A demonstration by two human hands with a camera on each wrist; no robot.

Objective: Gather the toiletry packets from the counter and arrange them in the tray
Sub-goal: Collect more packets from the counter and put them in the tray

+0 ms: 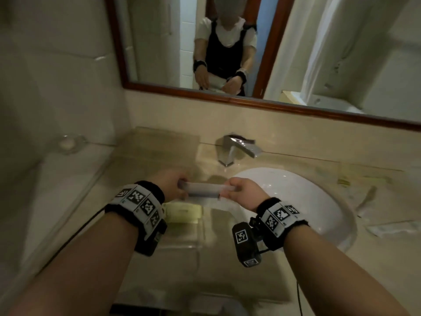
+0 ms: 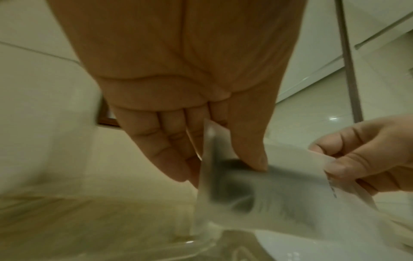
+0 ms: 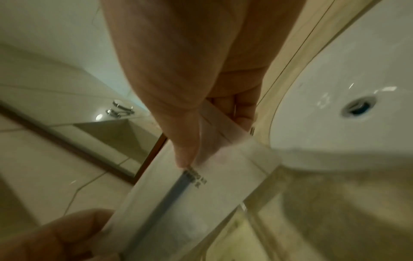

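Packet (image 1: 201,190): long translucent toiletry packet with a dark strip inside — you hold it level at the centre of the head view, above the table, one end in each hand.
Left hand (image 1: 169,182): your grip pinches the packet's left end, thumb (image 2: 250,146) pressed on its face and the fingers (image 2: 165,141) behind it.
Right hand (image 1: 245,192): your grip is clenched on the right end; in the right wrist view your thumb (image 3: 185,141) lies on the film beside some dark print.
Tray (image 1: 159,156): clear tray, left of centre in the head view, on the table below your left hand; a pale yellow packet (image 1: 183,213) lies in it, just under your left wrist.
Table (image 1: 296,163): beige marble, with more packets (image 1: 364,201) at the right edge of the frame.
Sink (image 1: 319,201): white basin, lower right of centre, chrome tap (image 1: 237,149) above it.
Mirror (image 1: 227,53): upper centre — it reflects you with both hands forward.
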